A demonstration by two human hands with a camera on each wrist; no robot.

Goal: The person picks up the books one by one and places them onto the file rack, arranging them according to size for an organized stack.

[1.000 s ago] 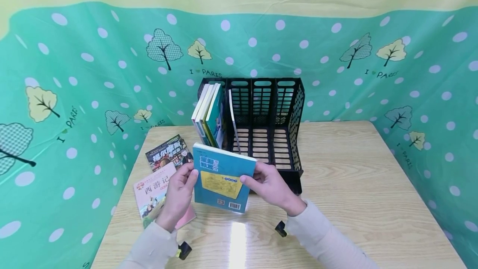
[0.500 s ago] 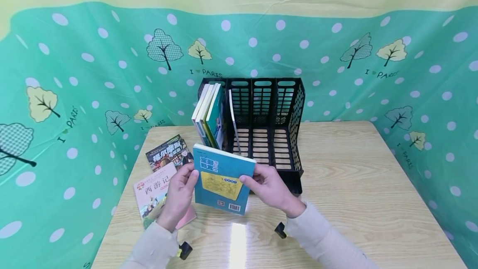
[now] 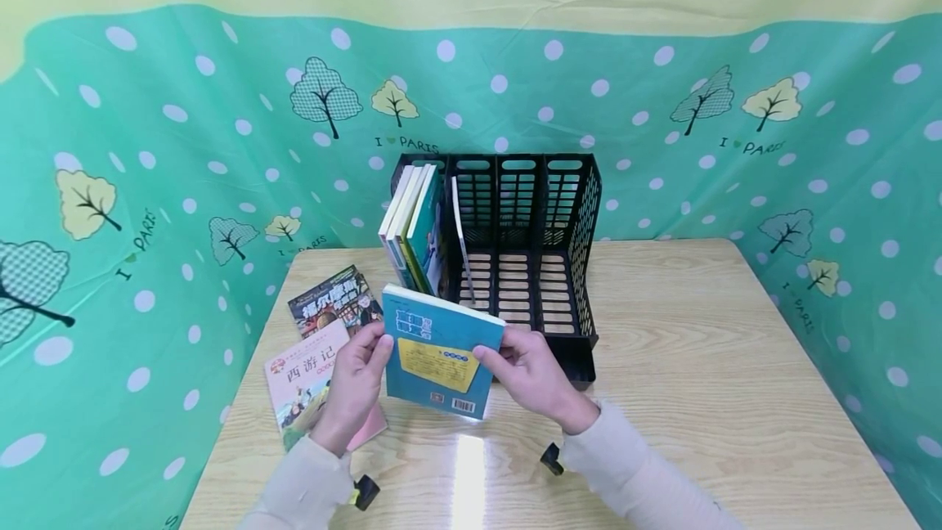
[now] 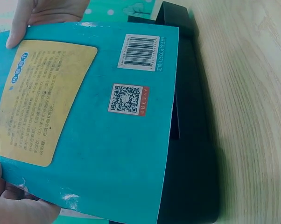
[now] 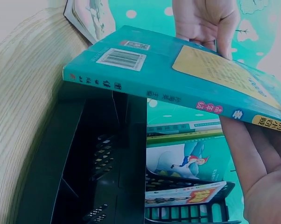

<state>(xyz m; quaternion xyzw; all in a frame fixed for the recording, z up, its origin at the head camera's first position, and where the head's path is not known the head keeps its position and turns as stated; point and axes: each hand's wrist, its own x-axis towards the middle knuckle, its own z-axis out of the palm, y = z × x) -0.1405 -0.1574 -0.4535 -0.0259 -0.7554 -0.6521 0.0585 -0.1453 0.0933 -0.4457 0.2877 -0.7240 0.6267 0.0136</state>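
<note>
A teal book (image 3: 434, 403) is held up over the front of the black file rack (image 3: 574, 358), its back cover with a yellow panel and barcode toward me. My left hand (image 3: 359, 379) pinches its left edge, thumb on the cover. At the opposite edge my right hand (image 3: 533, 370) grips it, the thumb across the cover and the fingers behind. In the right wrist view the spine of the teal book (image 5: 145, 93) shows, tilted above the rack's compartments. Several upright books (image 3: 412, 223) fill the rack's leftmost compartment, and one thin book (image 3: 461, 235) leans in the compartment beside them.
Left of the rack, a pink book (image 3: 305, 375) lies on the wooden table (image 3: 684, 399), partly over a dark-covered book (image 3: 331, 301). A green dotted cloth (image 3: 648, 129) hangs behind and at both sides. Small black wrist devices (image 3: 365, 493) sit by the sleeves.
Both hands keep their hold on the teal book, which stays nearly in place with only a very slight shift. The other books and the rack have not moved.
</note>
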